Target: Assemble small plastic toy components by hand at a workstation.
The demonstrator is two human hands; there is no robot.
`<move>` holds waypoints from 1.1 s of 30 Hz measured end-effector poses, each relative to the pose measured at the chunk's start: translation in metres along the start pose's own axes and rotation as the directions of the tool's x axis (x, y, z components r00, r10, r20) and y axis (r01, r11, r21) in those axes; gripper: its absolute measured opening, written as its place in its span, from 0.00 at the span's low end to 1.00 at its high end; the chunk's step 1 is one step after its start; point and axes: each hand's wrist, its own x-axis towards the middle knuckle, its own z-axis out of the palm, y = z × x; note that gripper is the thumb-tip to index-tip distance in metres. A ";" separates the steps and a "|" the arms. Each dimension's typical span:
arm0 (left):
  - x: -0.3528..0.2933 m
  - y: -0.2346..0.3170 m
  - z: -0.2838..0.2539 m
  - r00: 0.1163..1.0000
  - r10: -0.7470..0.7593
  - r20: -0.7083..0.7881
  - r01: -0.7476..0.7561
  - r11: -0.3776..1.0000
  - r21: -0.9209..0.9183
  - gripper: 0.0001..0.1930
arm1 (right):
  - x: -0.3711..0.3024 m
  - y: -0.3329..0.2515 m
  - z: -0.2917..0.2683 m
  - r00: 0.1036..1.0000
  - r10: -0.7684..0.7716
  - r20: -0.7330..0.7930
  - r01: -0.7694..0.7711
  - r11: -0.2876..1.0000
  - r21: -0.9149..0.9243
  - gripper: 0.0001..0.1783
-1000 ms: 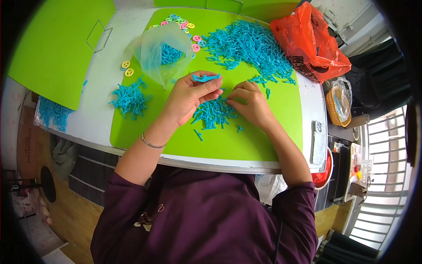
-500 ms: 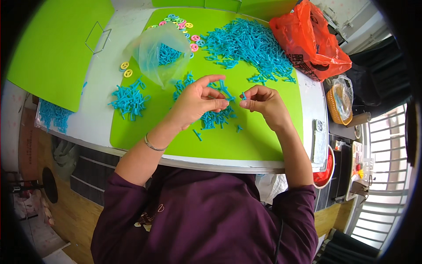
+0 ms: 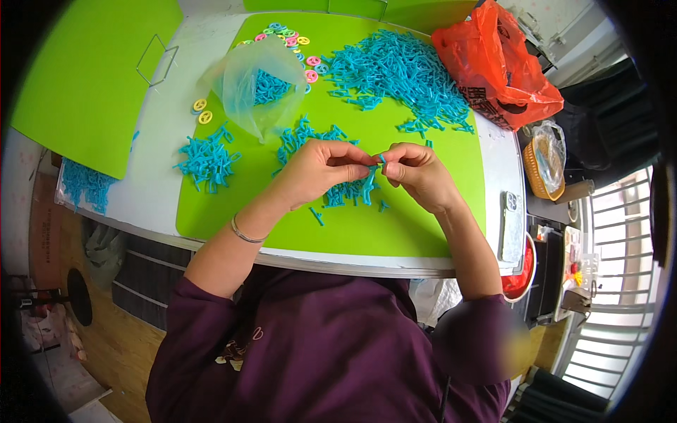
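My left hand (image 3: 316, 169) and my right hand (image 3: 422, 178) meet fingertip to fingertip above the green mat (image 3: 395, 236). Both are closed in a pinch. A turquoise forked plastic piece (image 3: 369, 186) hangs down from my left fingertips. Between the two hands is a small turquoise plastic peg (image 3: 381, 159), held by my right thumb and fingers; whether it is joined to the forked piece I cannot tell. Below and behind my left hand lies a pile of like turquoise pieces (image 3: 303, 137), partly hidden by the hand. One loose piece (image 3: 317, 216) lies nearer to me.
A large turquoise heap (image 3: 395, 70) lies at the back, a smaller pile (image 3: 208, 161) at left. A clear plastic bag (image 3: 240, 81) holds more pieces, near colourful little wheels (image 3: 312, 76). A red bag (image 3: 493, 77) stands back right; a phone (image 3: 511, 225) lies at the right edge.
My hands have come together at the fingertips. The forked piece in my left hand, which pointed up, now hangs downward. My right hand has brought its small peg over to the left.
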 end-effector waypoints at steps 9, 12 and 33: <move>-0.001 0.003 0.000 0.999 -0.032 -0.021 0.032 0.999 0.021 0.09 | -0.001 0.004 0.002 0.992 0.066 0.109 -0.101 0.926 0.364 0.04; -0.001 0.003 0.000 0.999 -0.020 -0.027 0.020 1.000 -0.001 0.09 | -0.001 0.004 0.004 0.993 0.069 0.091 -0.101 0.899 0.426 0.03; 0.002 0.000 -0.003 0.972 -0.213 -0.098 0.191 0.962 -0.198 0.09 | 0.001 0.005 0.014 0.998 0.043 -0.043 -0.024 0.928 0.371 0.05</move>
